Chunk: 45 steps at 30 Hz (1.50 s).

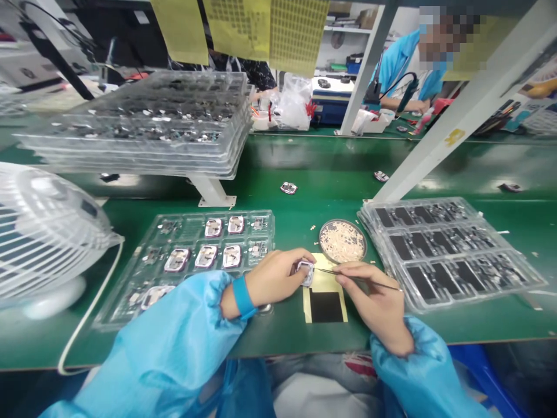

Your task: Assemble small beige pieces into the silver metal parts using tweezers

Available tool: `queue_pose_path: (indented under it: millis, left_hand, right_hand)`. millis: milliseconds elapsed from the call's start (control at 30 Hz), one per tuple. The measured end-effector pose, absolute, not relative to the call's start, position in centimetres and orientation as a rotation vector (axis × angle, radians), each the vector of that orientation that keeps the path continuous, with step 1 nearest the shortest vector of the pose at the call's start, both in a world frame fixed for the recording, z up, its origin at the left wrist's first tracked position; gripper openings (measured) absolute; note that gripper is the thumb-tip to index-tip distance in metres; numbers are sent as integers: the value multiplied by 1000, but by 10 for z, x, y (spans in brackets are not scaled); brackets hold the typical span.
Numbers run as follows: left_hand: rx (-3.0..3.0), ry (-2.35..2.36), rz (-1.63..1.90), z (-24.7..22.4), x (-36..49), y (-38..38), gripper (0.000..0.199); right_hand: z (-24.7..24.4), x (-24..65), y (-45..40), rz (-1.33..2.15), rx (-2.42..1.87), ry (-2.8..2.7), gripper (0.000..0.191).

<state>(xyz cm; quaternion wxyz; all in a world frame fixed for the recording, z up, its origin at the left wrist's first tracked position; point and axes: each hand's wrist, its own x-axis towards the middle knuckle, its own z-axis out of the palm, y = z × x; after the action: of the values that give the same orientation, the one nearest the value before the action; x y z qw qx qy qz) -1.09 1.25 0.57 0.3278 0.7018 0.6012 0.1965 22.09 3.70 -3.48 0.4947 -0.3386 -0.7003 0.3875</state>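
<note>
My left hand (278,276), with a blue band at the wrist, grips a small silver watch-like case (306,273) between thumb and fingers. Dark tweezers (369,280) are pinched in my right hand (374,299), their tips pointing left at the case. Beneath and beside the case lies a yellow sheet (325,274) with a black square pad (326,306) at its near end. Just beyond the hands sits a round dish (343,240) of tiny pale and dark parts. To the left, a clear tray (198,219) holds several similar cases in its compartments.
Stacked trays of black parts (435,244) stand at right, beside a slanted white post (435,128). A white fan (47,232) is at far left. More clear trays (143,125) sit on a raised shelf. A loose case (288,187) lies ahead. Across the bench, a person in blue works.
</note>
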Motion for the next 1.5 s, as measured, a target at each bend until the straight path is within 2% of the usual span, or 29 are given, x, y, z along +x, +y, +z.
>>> queue_pose_path:
  millis: [800, 1233, 1500]
  left_hand:
    - [1825, 1574, 543, 5, -11, 14, 25]
    - [1713, 1456, 690, 7, -13, 13, 32]
    - [1812, 1365, 707, 7, -14, 13, 30]
  right_hand:
    - [-27, 215, 34, 753, -735, -1893, 18]
    - [-32, 220, 35, 1081, -893, -1790, 6]
    - [-33, 220, 43, 1405, -846, -1628, 13]
